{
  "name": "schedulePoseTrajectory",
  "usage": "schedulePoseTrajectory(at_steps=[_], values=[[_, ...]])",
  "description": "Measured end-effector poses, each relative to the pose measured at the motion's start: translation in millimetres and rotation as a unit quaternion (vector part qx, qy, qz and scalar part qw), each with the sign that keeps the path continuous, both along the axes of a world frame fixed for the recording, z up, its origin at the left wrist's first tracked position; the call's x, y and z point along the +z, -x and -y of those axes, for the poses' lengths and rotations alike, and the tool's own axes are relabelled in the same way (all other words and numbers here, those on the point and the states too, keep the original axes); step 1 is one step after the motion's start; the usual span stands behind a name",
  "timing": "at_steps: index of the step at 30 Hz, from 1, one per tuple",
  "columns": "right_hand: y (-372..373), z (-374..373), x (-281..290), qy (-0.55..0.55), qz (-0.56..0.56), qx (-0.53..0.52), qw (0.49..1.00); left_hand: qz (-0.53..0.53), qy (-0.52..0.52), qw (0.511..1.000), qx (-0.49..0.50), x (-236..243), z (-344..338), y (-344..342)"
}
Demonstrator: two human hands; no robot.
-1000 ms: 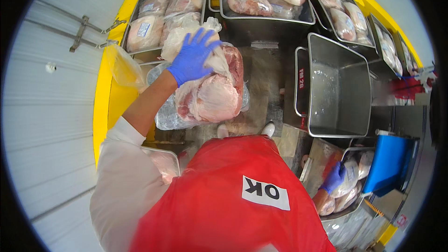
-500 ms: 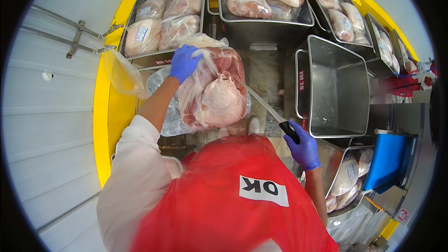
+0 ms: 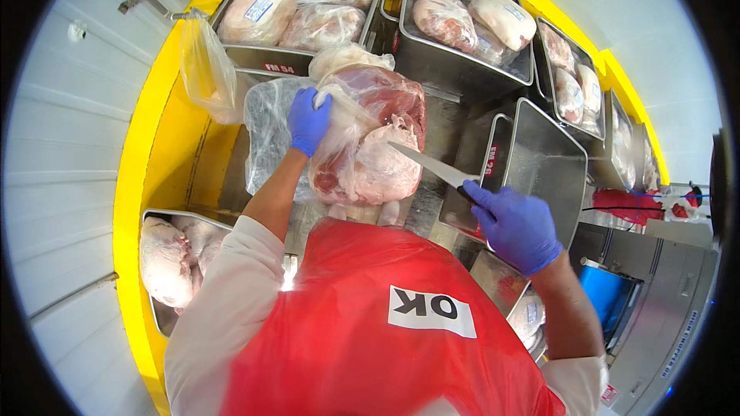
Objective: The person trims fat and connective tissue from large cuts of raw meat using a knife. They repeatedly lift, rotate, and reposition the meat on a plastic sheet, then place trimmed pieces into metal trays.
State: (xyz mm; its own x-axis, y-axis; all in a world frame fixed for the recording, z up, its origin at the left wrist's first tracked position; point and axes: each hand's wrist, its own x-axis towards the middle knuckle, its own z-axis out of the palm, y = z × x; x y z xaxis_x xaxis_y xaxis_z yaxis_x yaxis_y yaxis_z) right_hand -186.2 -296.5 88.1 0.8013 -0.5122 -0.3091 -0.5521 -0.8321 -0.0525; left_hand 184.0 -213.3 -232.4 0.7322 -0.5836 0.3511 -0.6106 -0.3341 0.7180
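Observation:
A large cut of meat point(image 3: 370, 169) in an opened clear plastic bag point(image 3: 345, 142) rests on a plastic-covered support point(image 3: 271, 139) in front of me. My left hand point(image 3: 308, 119), in a blue glove, is closed on the bag at the meat's left side, bunching the film. My right hand point(image 3: 512, 227), also blue-gloved, grips a black-handled knife point(image 3: 432, 164) with a long steel blade. The blade points leftward, its tip over the pale fatty part of the meat; whether it touches is unclear.
Steel bins point(image 3: 462, 71) of bagged meat line the yellow curb point(image 3: 142, 169) ahead and at both sides. An unfilled steel bin point(image 3: 543, 158) stands at the right beside a blue panel point(image 3: 601, 300). A plastic bag point(image 3: 210, 69) hangs from wall pipes at left.
My right hand has come up from the lower-right bin with a knife and moved toward the meat. My left hand has shifted lower, bunching the bag. The view has turned slightly.

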Motion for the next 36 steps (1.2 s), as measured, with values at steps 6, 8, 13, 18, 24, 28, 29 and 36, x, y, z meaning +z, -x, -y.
schedulePoseTrajectory(at_steps=[6, 8, 13, 18, 24, 28, 29, 36], values=[[-94, 30, 41, -0.002, -0.118, 0.125, 0.985, 0.005, 0.014, 1.0, -0.002, 10, 0, 4], [-104, 30, 32, 0.0, -0.129, 0.153, 0.98, -0.006, 0.02, 1.0, -0.004, 13, 0, 7], [-88, 17, -6, 0.019, -0.11, 0.136, 0.984, -0.022, 0.042, 0.999, 0.006, 9, -10, 10], [13, -7, -98, 0.05, -0.017, 0.043, 0.998, -0.053, 0.05, 0.996, 0.043, 7, -2, 11], [76, -40, -236, 0.057, 0.168, -0.035, 0.984, -0.085, 0.031, 0.985, 0.149, -17, -1, 11], [62, -48, -198, 0.021, 0.109, -0.074, 0.991, -0.16, 0.004, 0.975, 0.156, -36, -10, -1], [59, -49, -166, 0.006, 0.067, -0.086, 0.994, -0.179, 0.012, 0.97, 0.161, -32, -12, 2], [15, -33, -27, -0.008, 0.014, -0.034, 0.999, -0.161, 0.037, 0.974, 0.155, -35, -11, 6]])
